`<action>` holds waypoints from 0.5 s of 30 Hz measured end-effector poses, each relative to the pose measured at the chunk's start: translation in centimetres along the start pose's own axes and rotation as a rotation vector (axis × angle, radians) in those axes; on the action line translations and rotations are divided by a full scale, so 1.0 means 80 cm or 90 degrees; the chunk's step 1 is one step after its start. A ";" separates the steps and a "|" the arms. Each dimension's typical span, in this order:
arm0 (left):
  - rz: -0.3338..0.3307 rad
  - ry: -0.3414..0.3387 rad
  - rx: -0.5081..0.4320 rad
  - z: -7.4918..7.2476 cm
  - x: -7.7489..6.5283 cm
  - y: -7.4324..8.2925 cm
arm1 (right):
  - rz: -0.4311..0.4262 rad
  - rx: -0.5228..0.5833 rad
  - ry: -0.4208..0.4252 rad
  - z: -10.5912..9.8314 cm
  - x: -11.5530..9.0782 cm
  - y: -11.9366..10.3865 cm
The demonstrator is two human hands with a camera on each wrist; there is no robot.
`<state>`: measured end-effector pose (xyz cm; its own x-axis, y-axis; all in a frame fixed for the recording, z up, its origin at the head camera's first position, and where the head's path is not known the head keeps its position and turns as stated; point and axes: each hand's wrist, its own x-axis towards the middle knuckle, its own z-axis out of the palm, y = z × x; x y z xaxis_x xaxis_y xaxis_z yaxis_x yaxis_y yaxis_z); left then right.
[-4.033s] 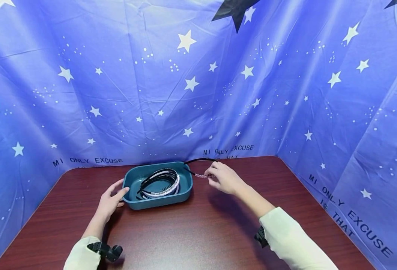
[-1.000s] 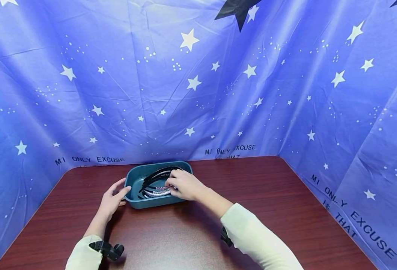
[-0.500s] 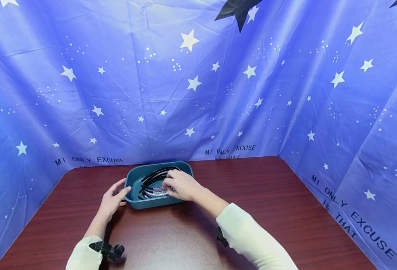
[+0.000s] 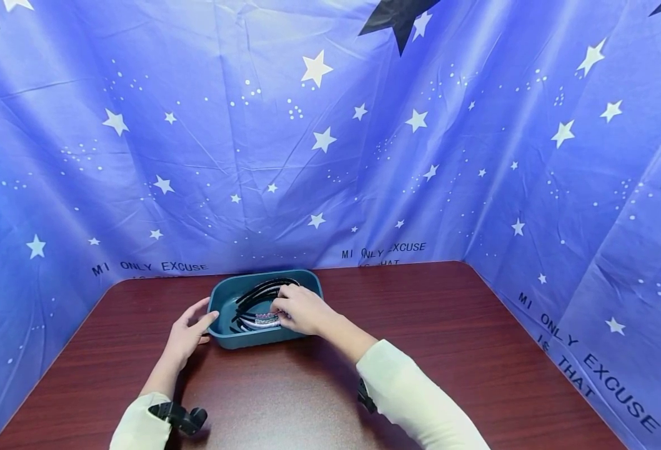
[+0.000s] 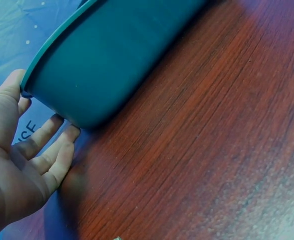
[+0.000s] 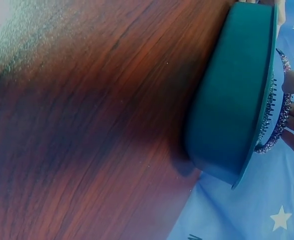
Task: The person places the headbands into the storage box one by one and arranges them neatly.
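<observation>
A teal plastic bin [image 4: 257, 339] stands on the table and holds several headbands, black ones [image 4: 260, 292] and a silver one [image 4: 267, 324] among them. My left hand [image 4: 186, 331] holds the bin's left end. In the left wrist view its thumb is at the rim and the fingertips touch the outer wall of the bin [image 5: 101, 65]. Inside the bin's right half, my right hand [image 4: 303, 309] pinches a pinkish glitter headband [image 4: 264, 316]. From the right wrist, that glitter headband [image 6: 286, 112] shows above the rim, between the fingers; its far part is hidden.
The dark red wooden table [image 4: 285, 394] extends around the bin. A blue star-patterned cloth [image 4: 263, 156] hangs close behind the bin and along both sides. Black wrist cameras [image 4: 180, 417] sit at both sleeves.
Four seconds ago the glitter headband was held right of the bin; my right hand has brought it left into the bin. Over the last half second it barely moves. My left hand stays put.
</observation>
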<state>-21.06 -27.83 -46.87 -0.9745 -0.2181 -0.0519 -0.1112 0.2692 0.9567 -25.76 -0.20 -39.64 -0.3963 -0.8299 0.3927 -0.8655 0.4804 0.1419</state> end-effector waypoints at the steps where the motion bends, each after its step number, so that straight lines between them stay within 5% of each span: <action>1: 0.000 0.000 -0.002 0.000 0.000 0.000 | 0.001 -0.001 -0.003 0.000 0.000 0.000; 15: 0.001 0.000 -0.008 0.000 0.002 -0.001 | 0.041 -0.014 -0.087 0.003 0.000 -0.007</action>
<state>-21.18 -27.88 -46.98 -0.9746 -0.2181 -0.0510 -0.1079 0.2573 0.9603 -25.38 -0.56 -39.94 -0.4905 -0.8269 0.2749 -0.8303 0.5393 0.1407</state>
